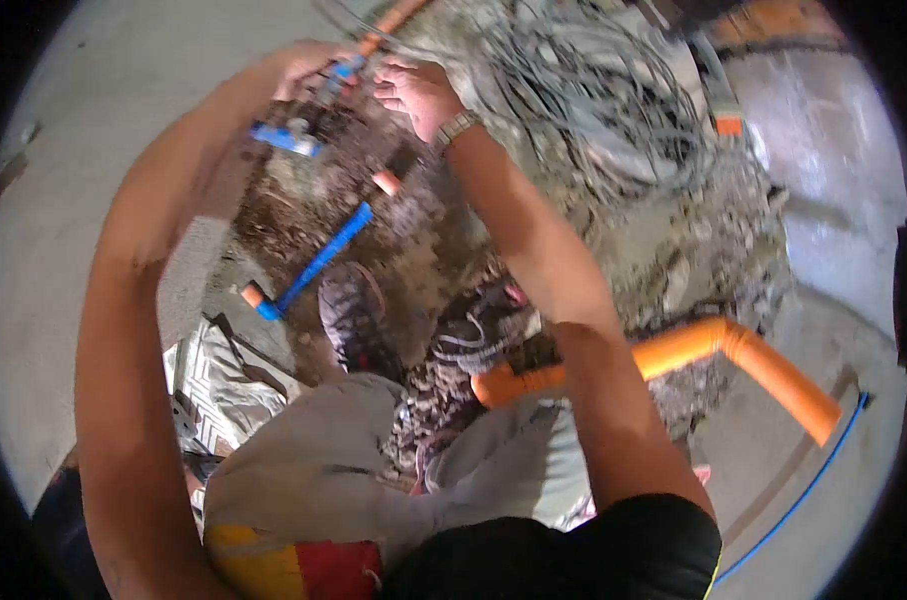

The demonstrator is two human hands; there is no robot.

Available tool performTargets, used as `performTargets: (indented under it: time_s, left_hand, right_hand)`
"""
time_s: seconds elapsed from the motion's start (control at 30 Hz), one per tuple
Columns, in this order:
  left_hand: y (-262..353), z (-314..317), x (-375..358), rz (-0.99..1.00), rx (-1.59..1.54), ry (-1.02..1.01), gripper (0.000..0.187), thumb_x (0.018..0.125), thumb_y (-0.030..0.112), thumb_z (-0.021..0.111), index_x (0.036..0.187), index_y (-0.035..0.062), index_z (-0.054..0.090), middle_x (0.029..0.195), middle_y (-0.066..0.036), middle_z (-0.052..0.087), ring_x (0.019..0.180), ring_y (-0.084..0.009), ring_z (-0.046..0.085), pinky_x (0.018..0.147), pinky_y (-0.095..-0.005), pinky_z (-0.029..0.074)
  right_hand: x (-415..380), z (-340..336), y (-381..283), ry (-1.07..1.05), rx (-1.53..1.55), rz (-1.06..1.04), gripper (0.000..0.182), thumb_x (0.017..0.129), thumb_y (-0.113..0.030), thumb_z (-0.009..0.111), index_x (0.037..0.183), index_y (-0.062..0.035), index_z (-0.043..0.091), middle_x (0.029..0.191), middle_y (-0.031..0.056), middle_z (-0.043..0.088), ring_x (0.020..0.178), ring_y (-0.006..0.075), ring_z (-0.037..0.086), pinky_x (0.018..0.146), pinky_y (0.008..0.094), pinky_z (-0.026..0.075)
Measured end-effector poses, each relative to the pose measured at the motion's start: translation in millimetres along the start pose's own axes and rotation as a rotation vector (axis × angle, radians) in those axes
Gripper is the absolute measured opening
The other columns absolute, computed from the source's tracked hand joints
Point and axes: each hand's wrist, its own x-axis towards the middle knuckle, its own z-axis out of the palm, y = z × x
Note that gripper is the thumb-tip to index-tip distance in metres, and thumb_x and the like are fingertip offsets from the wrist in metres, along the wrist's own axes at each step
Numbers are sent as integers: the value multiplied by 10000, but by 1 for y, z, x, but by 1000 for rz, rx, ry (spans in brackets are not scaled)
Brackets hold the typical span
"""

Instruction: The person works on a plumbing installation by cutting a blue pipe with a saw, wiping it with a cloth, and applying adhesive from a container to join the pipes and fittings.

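At the top of the head view, my left hand [309, 66] is closed round a small blue pipe fitting [346, 70]. An orange pipe [394, 18] runs up and right from the fitting. Just right of it, my right hand [421, 95] has its fingers apart and holds nothing that I can see; a watch [458, 127] is on that wrist. Below my left hand lies a blue and white pipe piece [286, 139] on the dirt. A short orange pipe piece [386, 181] lies lower down, near a blue-handled hammer [326, 258].
Coiled grey cable [604, 100] lies at the upper right. A bent orange pipe [684, 348] crosses the rubble by my shoe [479, 325]. A thin blue hose [799, 500] lies on the concrete at right. A patterned white sack [224, 385] lies at left.
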Motion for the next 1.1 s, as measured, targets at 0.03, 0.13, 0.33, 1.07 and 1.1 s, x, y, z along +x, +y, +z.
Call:
performTargets:
  time_s: [0.03,0.13,0.33,1.07,1.1]
  left_hand:
    - [-3,-3,3,22,-26,-27,397,917,514,672,1065,145,674,1000,18,710,849,-114,653,748,-335,491]
    - [-8,1,8,31,-60,-62,387,902,529,682,1049,171,686,891,33,696,852,-87,655,720,-300,524]
    - [-4,-21,33,-4,65,-91,319,981,455,606,1085,155,630,917,22,675,823,-117,633,692,-356,543]
    - [16,5,-27,-71,-208,-84,260,978,364,635,977,105,627,854,-59,676,644,-161,595,577,-348,473]
    - [14,0,-16,-71,-94,-69,284,975,402,628,955,119,630,859,-51,688,639,-151,597,536,-302,435]
  right_hand:
    - [-35,-13,-8,5,-75,-37,246,912,-168,702,1081,11,706,968,93,734,823,210,708,745,366,562]
    - [-127,-115,-3,274,-1175,-138,264,912,-260,694,1019,-21,728,865,119,736,811,194,706,725,372,541]
    - [-309,-191,108,512,-1132,131,349,821,-308,703,997,-7,690,892,237,692,820,400,687,714,490,555]
    - [-498,-73,-133,602,-50,258,312,964,-197,699,1183,-25,559,885,46,629,711,137,613,645,311,566]
    - [-499,-83,-129,498,-318,201,319,965,-165,686,1217,-21,553,885,50,635,699,147,612,648,311,563]
